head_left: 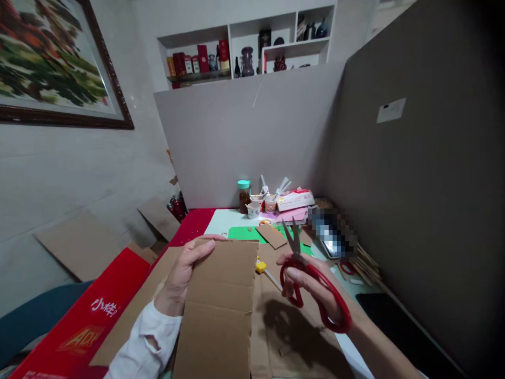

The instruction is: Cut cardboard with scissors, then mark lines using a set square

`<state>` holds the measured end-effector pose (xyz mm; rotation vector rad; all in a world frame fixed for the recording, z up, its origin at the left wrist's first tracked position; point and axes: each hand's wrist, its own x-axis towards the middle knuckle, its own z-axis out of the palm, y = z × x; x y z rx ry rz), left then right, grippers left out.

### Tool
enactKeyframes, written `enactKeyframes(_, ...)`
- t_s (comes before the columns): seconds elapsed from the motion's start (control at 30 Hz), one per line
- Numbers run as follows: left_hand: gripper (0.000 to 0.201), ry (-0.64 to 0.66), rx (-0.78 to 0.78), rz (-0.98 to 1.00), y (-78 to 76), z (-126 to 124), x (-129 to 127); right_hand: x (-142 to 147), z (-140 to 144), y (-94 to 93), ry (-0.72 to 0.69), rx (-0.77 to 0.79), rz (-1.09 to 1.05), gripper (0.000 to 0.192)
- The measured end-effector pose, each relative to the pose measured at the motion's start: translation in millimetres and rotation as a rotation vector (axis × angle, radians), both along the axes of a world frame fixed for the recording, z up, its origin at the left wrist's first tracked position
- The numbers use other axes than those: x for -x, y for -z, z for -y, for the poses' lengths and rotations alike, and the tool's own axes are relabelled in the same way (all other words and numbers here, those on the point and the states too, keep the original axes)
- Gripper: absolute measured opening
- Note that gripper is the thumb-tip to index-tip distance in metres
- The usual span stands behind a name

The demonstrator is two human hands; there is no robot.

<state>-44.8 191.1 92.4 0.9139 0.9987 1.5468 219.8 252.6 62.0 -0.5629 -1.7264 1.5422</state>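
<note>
My left hand (193, 263) grips the upper left edge of a brown cardboard piece (219, 310), thumb on its face and fingers behind. The piece has crosswise creases and a ragged right edge. In my right hand (315, 284) is a pair of scissors (296, 258) with red handles, my fingers through the loops. Its blades point up and stand slightly apart, to the right of the cardboard and not touching it. Below lies a larger cardboard sheet (292, 347), with the shadow of my right hand on it. A yellow tape measure (261, 266) lies between the hands, its strip drawn out.
A red printed box (90, 316) leans at the left. Farther back are a green mat (240, 232), a small cardboard offcut (271, 235), a teal-lidded jar (244, 196) and paper cups (254, 210). Grey panels (252, 142) close off the table behind and at the right.
</note>
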Motion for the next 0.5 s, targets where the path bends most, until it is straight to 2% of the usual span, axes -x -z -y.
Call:
enactKeyframes(0.17, 0.028, 0.066, 0.019, -0.043, 4.4, -2.8, -22.1, 10.1, 5.6, -1.9, 0.023, 0.025, -0.064, 0.039)
enactKeyframes(0.3, 0.028, 0.183, 0.050, -0.080, -1.0, 0.2, -40.1, 4.6, 8.0, -1.5, -0.013, 0.047, -0.036, 0.036)
enactKeyframes(0.43, 0.060, 0.267, -0.015, -0.023, -8.5, 1.1, -43.5, -3.7, 7.0, -1.9, -0.027, 0.064, -0.099, 0.035)
enactKeyframes(0.5, 0.061, 0.320, -0.021, -0.007, -5.1, -0.8, -44.1, -6.6, 9.3, -4.6, -0.026, 0.062, -0.135, 0.034)
